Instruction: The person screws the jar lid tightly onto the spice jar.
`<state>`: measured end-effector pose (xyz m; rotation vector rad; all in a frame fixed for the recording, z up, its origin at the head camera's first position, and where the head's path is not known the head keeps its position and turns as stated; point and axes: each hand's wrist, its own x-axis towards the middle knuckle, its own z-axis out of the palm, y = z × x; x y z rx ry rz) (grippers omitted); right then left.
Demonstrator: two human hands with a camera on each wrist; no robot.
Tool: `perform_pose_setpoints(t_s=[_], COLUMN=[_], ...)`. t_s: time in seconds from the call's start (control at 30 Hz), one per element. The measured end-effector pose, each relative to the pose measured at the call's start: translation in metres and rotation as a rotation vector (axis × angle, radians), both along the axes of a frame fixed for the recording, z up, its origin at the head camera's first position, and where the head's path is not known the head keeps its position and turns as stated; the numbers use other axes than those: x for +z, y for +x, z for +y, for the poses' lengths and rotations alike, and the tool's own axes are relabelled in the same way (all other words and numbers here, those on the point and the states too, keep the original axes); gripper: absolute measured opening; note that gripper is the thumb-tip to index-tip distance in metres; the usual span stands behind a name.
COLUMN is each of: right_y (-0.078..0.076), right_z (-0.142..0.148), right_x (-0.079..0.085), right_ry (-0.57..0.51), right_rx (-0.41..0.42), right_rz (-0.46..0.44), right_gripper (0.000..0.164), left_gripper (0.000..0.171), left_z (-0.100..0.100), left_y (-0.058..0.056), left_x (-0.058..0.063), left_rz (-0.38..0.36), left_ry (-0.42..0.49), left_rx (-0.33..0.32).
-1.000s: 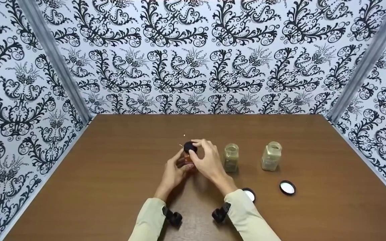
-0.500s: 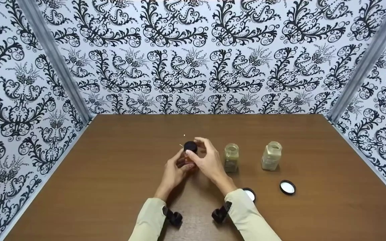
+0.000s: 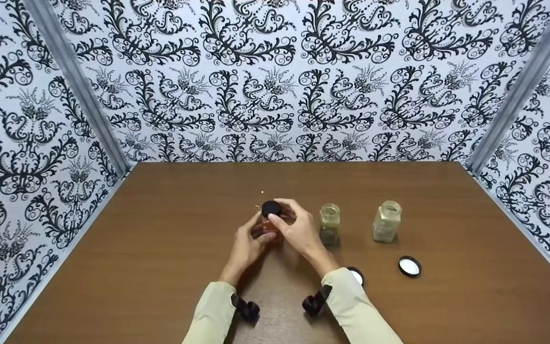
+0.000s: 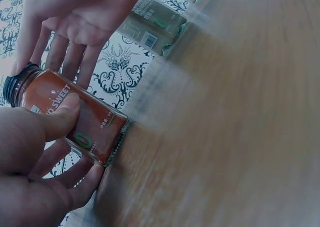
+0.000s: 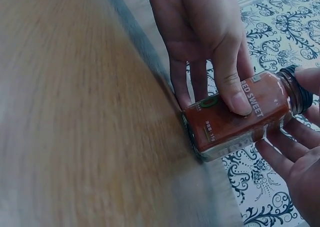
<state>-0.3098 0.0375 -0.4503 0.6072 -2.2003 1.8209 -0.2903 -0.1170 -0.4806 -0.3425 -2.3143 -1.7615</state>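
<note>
A small glass spice jar (image 5: pixel 227 124) of red-orange powder, its label reading "RED SWEET", stands upright at the middle of the table. My left hand (image 3: pixel 247 247) grips the jar's body low down, thumb across the label and fingers behind. On top of the jar is a black screw cap (image 3: pixel 271 208). My right hand (image 3: pixel 300 233) holds this cap between its thumb, at the near side, and its fingers, which reach round the far side. In the left wrist view the right thumb lies against the cap's edge.
Two uncapped glass jars with greenish powder stand to the right, a nearer jar (image 3: pixel 330 227) and a farther jar (image 3: pixel 386 223). One black lid (image 3: pixel 409 266) lies white inside up; another lid (image 3: pixel 357 277) is partly behind the right sleeve. Patterned walls enclose the wooden table (image 3: pixel 160 239).
My right hand's fingers loosen and spread beside the cap half a second ago, then close round it again. The left hand and the jar stay in place.
</note>
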Motion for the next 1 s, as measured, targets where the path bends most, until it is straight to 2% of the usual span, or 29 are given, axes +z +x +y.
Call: perform_pose_setpoints(t_s=[0.13,0.27,0.47,0.63,0.83,1.0], right_y=[-0.0012,0.0004,0.0020,0.0013,0.0009,0.0023], right_z=[-0.0010,0.0006,0.0043,0.0037,0.0027,0.0038], right_x=[0.0002,0.0015,0.0036,0.0032,0.0026,0.0036], right_ry=[-0.018,0.012,0.069,0.045,0.009,0.050], right_rx=[0.002,0.003,-0.001,0.001,0.007,-0.007], right_rz=[-0.027,-0.045,0.013,0.013,-0.029,-0.007], right_gripper=[0.040,0.045,0.039,0.034,0.041,0.043], left_gripper=[0.064,0.064,0.064,0.063,0.063,0.064], left_z=[-0.0006,-0.0007,0.0002,0.0003,0.0005,0.0003], left_y=[0.0000,0.0000,-0.0012,-0.0016,-0.0017,-0.0018], left_x=[-0.0001,-0.0009,-0.0020,-0.0007,-0.0005,-0.0010], left_rz=[0.001,0.009,0.009,0.014,0.012,0.011], left_ry=[0.006,0.015,0.031,0.034,0.021,0.012], left_rx=[-0.005,-0.008,-0.013,-0.010,-0.005,0.001])
